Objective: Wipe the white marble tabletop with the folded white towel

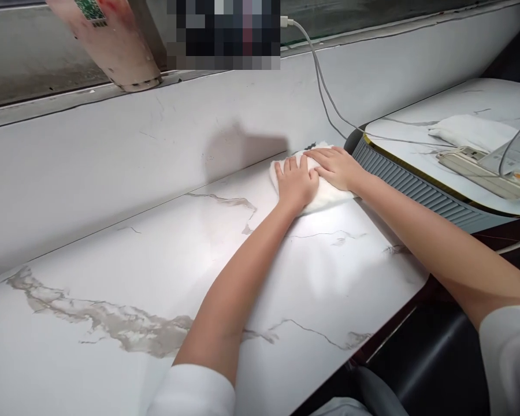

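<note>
A white cloth (pixel 325 196) lies on the white marble tabletop (pixel 156 271) at its far right corner, next to the wall. My left hand (pixel 295 184) lies flat on the cloth's left part, fingers stretched out and together. My right hand (pixel 335 166) rests flat on the cloth's right part, fingers pointing left and touching the left hand. Both palms press down on the cloth and cover most of it.
A round marble side table (pixel 459 115) with a ribbed grey rim stands at the right, carrying a power strip (pixel 485 172), a second white cloth (pixel 472 132) and cables. A white cable (pixel 325 92) runs down the wall. A pinkish cup (pixel 117 46) sits on the sill.
</note>
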### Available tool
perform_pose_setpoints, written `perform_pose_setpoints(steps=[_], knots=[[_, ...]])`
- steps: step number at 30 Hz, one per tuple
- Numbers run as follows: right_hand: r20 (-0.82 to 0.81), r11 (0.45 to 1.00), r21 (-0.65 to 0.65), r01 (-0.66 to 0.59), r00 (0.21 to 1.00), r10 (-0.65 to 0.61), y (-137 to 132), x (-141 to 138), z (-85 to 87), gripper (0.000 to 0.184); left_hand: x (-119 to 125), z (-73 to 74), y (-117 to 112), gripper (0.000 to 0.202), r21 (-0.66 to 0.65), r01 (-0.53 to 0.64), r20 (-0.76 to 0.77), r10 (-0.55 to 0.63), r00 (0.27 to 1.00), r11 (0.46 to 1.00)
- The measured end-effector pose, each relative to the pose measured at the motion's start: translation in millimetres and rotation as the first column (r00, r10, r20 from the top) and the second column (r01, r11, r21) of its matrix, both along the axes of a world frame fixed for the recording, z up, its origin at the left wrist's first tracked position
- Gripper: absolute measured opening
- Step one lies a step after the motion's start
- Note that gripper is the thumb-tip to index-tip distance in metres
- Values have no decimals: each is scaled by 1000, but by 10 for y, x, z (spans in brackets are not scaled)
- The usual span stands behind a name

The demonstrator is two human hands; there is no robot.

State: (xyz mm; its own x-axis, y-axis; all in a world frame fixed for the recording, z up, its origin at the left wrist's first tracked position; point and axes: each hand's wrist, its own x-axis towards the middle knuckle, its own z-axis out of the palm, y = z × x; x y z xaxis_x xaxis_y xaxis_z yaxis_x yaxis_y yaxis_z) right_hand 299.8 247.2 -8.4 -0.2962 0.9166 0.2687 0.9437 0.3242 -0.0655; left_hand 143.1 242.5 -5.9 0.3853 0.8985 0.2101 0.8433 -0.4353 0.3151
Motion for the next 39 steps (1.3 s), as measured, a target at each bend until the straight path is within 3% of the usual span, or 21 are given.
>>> perform_pose_setpoints(steps=[4, 7, 15, 22, 28, 32, 36, 39], knots=[[-6, 1000, -14, 22, 1000, -22, 323, -68, -3, 56, -20, 2, 275, 52, 1, -44, 0, 44, 999, 999], [-14, 999, 12, 37, 999, -37, 416, -123, -14, 56, -42, 0, 363, 51, 7, -58, 12, 58, 998, 998], [23, 996, 83, 35, 999, -37, 108, -256, -64, 55, -197, 10, 175, 53, -16, -26, -9, 26, 1000, 1000], [32, 992, 102, 70, 997, -74, -641, -608, -46, 53, -535, 31, -448, 54, -36, 31, 1, -31, 1000, 999], [72, 990, 98, 102, 991, -110, -1558, -949, -8, 57, -874, 4, -1251, 52, 0, 84, -14, -84, 996, 997], [93, 994, 98, 42, 994, -51, -2085, -1164, -7, 57, -1136, 11, -1803, 53, -6, 86, -3, -86, 996, 996], [116, 992, 126, -12, 993, -2, -2419, -1334, -27, 55, -1362, 34, -2190, 55, -57, 86, 19, -85, 996, 995], [146, 989, 142, -32, 989, 12, -2505, -1398, -40, 55, -1442, 52, -2300, 54, -89, 85, 38, -82, 996, 992]])
